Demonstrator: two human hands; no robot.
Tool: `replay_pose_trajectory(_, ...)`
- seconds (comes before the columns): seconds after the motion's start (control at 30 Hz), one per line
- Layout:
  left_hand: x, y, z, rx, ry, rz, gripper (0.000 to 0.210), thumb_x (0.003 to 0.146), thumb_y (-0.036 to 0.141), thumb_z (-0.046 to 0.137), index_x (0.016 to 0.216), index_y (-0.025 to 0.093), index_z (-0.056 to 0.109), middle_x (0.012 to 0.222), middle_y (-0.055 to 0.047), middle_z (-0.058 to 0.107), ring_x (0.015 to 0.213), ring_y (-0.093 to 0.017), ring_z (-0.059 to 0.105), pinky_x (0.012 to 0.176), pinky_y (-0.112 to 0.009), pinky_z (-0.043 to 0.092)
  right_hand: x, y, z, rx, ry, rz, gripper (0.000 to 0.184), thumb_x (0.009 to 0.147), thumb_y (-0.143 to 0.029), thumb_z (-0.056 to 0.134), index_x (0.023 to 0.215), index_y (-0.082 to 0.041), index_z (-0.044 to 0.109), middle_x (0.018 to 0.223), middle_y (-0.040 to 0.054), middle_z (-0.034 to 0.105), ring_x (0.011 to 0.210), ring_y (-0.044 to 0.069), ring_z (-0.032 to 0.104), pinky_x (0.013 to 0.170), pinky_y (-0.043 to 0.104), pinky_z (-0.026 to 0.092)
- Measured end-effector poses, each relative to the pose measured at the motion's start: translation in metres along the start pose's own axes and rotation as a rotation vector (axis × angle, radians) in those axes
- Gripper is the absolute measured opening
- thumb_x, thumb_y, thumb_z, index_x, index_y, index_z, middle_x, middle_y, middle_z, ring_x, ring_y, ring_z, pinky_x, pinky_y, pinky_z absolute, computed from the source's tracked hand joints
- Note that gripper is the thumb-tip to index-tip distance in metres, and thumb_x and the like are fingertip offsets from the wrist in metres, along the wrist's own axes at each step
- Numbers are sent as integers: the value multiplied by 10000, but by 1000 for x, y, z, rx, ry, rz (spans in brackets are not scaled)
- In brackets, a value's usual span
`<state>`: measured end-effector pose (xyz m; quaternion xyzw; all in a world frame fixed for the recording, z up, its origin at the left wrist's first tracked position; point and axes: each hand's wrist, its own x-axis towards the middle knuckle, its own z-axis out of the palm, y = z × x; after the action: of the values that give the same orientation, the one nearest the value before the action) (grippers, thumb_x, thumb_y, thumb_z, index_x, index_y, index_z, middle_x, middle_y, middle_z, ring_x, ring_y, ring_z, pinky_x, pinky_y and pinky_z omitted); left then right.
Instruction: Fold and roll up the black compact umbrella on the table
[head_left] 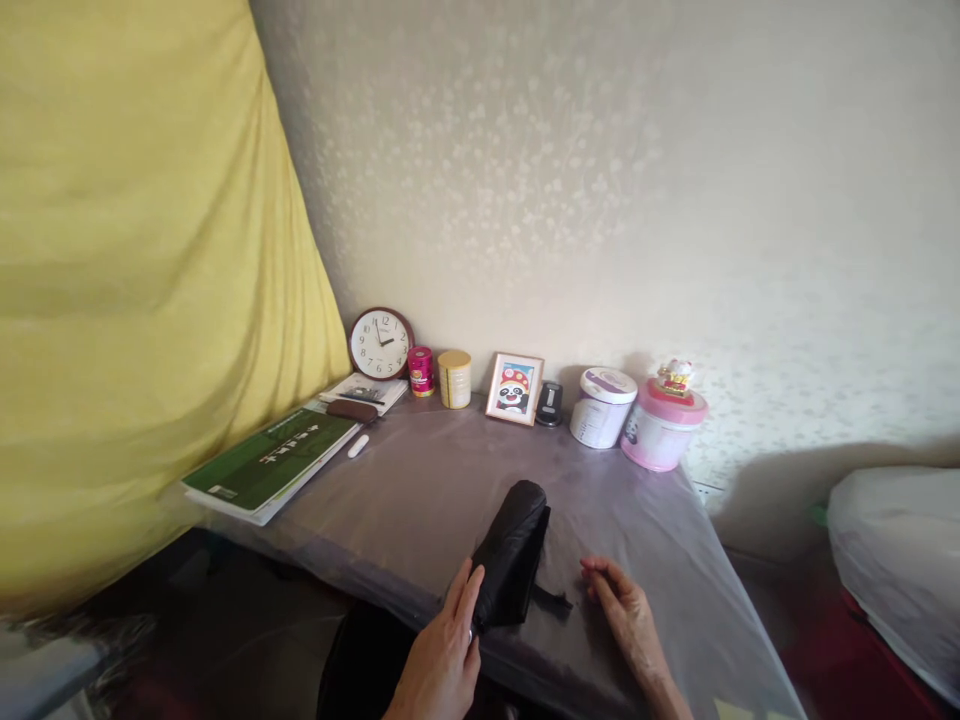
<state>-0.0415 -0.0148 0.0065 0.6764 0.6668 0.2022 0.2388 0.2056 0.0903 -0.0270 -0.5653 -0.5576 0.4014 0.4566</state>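
Observation:
A folded black umbrella (510,545) lies at a slant over the table's front part, its loose strap (553,598) trailing to the right. My left hand (448,645) is closed around its near end, fingers along its left side. To the right of the strap, apart from the umbrella, is my right hand (622,605); its fingers are curled together, and I see nothing in them.
Along the wall stand a round clock (381,343), a pink can (421,372), a yellow-lidded canister (454,380), a panda picture frame (514,388), a white tub (602,410) and a pink tub (660,430). A green book (277,455) lies left on the covered table (420,500).

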Motion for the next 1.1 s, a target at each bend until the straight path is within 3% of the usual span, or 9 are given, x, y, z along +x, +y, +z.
replay_pose_trajectory(0.13, 7, -13, -2, -238, 2, -52, 657, 769, 122, 378, 1374, 281, 178, 1392, -48, 391, 1192, -169, 476, 961, -298, 433, 2, 13, 0, -6, -20, -12, 413, 707, -553, 573, 888, -193, 664, 761, 38, 660, 620, 174, 589, 617, 280, 486)
replay_pose_trajectory(0.27, 10, -33, -3, -518, -116, -298, 569, 857, 277, 257, 1382, 300, 39, 1256, -102, 499, 768, -169, 661, 515, -278, 534, 2, 22, 1, -1, -19, -32, 400, 721, -545, 566, 896, -197, 657, 766, 37, 660, 624, 172, 584, 620, 276, 486)
replay_pose_trajectory(0.4, 6, -43, -9, -170, 160, -53, 558, 878, 262, 257, 1395, 296, 52, 1475, -80, 204, 1288, -230, 356, 887, -321, 471, 2, 22, 3, -16, -12, -61, 373, 728, -531, 556, 868, -203, 664, 753, 41, 667, 633, 180, 589, 609, 277, 484)
replay_pose_trajectory(0.53, 9, -39, -13, 201, 50, -38, 778, 778, 55, 285, 1385, 353, -99, 1515, -72, -62, 1140, -239, 529, 672, -242, 495, 1, 18, 4, -31, 4, -102, 331, 734, -506, 549, 836, -215, 669, 715, 32, 660, 615, 181, 582, 601, 279, 481)
replay_pose_trajectory(0.7, 22, -35, -17, 391, 55, -40, 919, 649, -67, 282, 1381, 383, -44, 1517, -70, -22, 1049, -200, 587, 586, -182, 430, -2, 13, 4, -72, 3, -124, 309, 757, -479, 510, 821, -215, 655, 663, 22, 633, 567, 173, 550, 556, 271, 460)
replay_pose_trajectory(0.83, 30, -38, -30, 55, 25, -48, 864, 657, 9, 387, 1406, 307, 77, 1377, -109, 391, 808, -123, 638, 609, -182, 437, -3, 10, 4, -103, 8, -153, 312, 764, -466, 487, 823, -205, 648, 721, 37, 654, 633, 184, 579, 602, 269, 472)
replay_pose_trajectory(0.9, 33, -40, -37, -284, -21, -147, 794, 684, 124, 445, 1399, 232, 117, 959, -70, 651, 635, -131, 619, 507, -191, 432, -3, 9, 3, -119, 9, -160, 317, 769, -460, 473, 822, -200, 645, 721, 38, 657, 640, 183, 584, 619, 268, 474)
replay_pose_trajectory(1.0, 35, -45, -40, -759, -73, -287, 675, 693, 302, 520, 1307, 160, 276, 440, 76, 514, 379, -131, 478, 356, -191, 343, -3, 8, 3, -135, 8, -168, 325, 777, -452, 450, 823, -194, 642, 707, 38, 656, 634, 182, 585, 624, 269, 473)
replay_pose_trajectory(1.1, 35, -50, -40, -1012, -99, -333, 504, 606, 352, 660, 1040, 188, 461, 385, 106, 470, 308, -93, 399, 335, -180, 299, -2, 9, 3, -134, 14, -187, 318, 775, -451, 449, 809, -199, 639, 713, 40, 663, 650, 189, 596, 640, 272, 478)
